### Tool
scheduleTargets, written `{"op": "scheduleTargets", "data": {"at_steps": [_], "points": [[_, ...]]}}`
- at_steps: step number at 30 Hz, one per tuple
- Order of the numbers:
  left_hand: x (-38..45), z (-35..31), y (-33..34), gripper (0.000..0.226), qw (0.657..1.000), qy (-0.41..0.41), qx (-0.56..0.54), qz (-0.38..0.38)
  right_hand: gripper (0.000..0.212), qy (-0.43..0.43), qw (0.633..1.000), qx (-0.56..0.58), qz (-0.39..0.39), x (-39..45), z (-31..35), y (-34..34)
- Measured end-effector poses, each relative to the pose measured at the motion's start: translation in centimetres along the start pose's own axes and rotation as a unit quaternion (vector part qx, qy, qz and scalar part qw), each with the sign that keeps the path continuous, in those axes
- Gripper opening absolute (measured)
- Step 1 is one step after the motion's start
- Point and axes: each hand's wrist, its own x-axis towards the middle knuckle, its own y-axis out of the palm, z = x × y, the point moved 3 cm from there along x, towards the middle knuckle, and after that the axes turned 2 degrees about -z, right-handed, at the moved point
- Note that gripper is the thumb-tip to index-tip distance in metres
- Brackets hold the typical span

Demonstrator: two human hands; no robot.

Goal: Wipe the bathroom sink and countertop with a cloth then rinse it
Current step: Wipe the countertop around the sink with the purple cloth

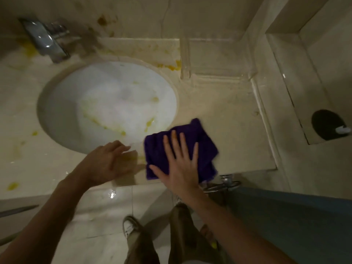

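A folded purple cloth (192, 136) lies on the beige countertop (224, 119) just right of the round white sink (106, 103). My right hand (181, 162) presses flat on the cloth with fingers spread. My left hand (106, 162) rests on the counter's front edge beside the cloth, fingers loosely curled, holding nothing. Yellow stains streak the sink bowl and dot the countertop at the left and behind the sink. A chrome faucet (45, 40) stands at the back left.
A clear acrylic tray (217, 58) sits on the counter at the back right. A dark round object (327, 124) with a white tip sits on a ledge at the far right. A chrome valve (226, 181) juts out below the counter edge. My legs and shoes are on the tiled floor.
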Motion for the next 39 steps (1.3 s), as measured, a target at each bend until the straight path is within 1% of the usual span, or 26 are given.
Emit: {"op": "scheduleTargets", "data": {"at_steps": [1,3,4,5,7,9,11,13,14,16,19,21,23,26,27,29,30,32,34,35,37,39], "points": [[-0.6,0.3,0.0,0.095,0.999,-0.007,-0.01,0.03,0.093,-0.023,1.0,0.003,0.003,0.6,1.5,0.1],[-1.5,0.4,0.3,0.132,0.997,-0.006,-0.014,0.075,0.092,-0.07,0.998,-0.007,0.003,1.2,1.9,0.2],[-1.8,0.3,0.5,0.143,0.997,0.005,0.008,0.081,0.09,-0.091,0.996,-0.014,0.0,1.2,1.0,0.2],[-2.0,0.2,0.8,0.148,0.996,0.02,0.037,0.077,0.089,-0.107,0.994,-0.019,-0.001,0.9,-0.3,0.1],[-2.1,0.1,1.4,0.144,0.995,0.043,0.075,0.052,0.088,-0.097,0.995,-0.028,-0.006,0.4,-3.8,-0.3],[-1.8,0.1,1.6,0.13,0.995,0.045,0.08,0.032,0.088,-0.037,0.999,-0.038,-0.003,0.1,-8.4,-1.0],[-1.7,0.1,1.4,0.122,0.995,0.045,0.082,0.03,0.089,0.039,0.998,-0.042,0.007,-0.4,-14.3,-1.9],[-1.7,0.0,1.2,0.121,0.995,0.047,0.082,0.028,0.09,0.115,0.993,-0.034,0.017,-1.0,-19.9,-3.2],[-1.7,0.0,1.1,0.121,0.995,0.047,0.078,0.027,0.091,0.139,0.99,-0.032,0.018,-1.2,-21.8,-3.6],[-1.7,0.0,1.0,0.122,0.997,0.044,0.067,0.022,0.09,0.159,0.986,-0.041,0.019,-1.4,-23.2,-3.9],[-1.6,0.3,1.1,0.124,0.998,0.04,0.05,0.021,0.088,0.165,0.985,-0.04,0.005,-1.2,-20.8,-3.0],[-1.6,0.4,1.3,0.125,0.999,0.03,0.039,0.019,0.09,0.144,0.989,-0.042,0.001,-1.3,-17.5,-2.4],[-1.5,0.4,1.4,0.127,0.999,0.028,0.034,0.012,0.09,0.093,0.994,-0.05,0.0,-1.2,-12.2,-1.8],[-1.7,0.2,1.7,0.132,0.999,0.028,0.014,0.013,0.086,-0.017,0.999,-0.028,0.001,-1.3,-1.2,-0.2],[-2.1,0.3,1.5,0.133,1.0,0.027,0.012,-0.002,0.086,-0.053,0.998,-0.019,0.006,-1.2,2.4,0.5],[-3.5,1.3,0.6,0.132,0.997,0.016,0.031,-0.07,0.083,-0.114,0.993,-0.012,0.017,-0.2,8.4,1.4],[-4.6,2.3,0.0,0.131,0.994,-0.002,0.037,-0.098,0.08,-0.14,0.99,-0.011,0.017,0.4,10.6,1.6],[-7.4,5.3,-0.7,0.124,0.989,-0.05,0.023,-0.141,0.077,-0.182,0.983,-0.009,0.014,1.5,12.9,1.7],[-10.8,8.6,-0.9,0.104,0.972,-0.125,-0.005,-0.197,0.074,-0.227,0.974,-0.015,0.016,2.0,13.0,1.8],[-12.3,10.4,-0.7,0.092,0.958,-0.171,-0.01,-0.231,0.074,-0.253,0.967,-0.02,0.017,2.0,12.5,1.8],[-15.3,13.7,-0.3,0.071,0.915,-0.278,-0.025,-0.292,0.073,-0.311,0.949,-0.039,0.026,1.8,10.7,1.5],[-17.8,16.8,0.0,0.065,0.863,-0.38,-0.069,-0.326,0.073,-0.346,0.936,-0.063,0.032,1.5,8.9,1.4]]}}
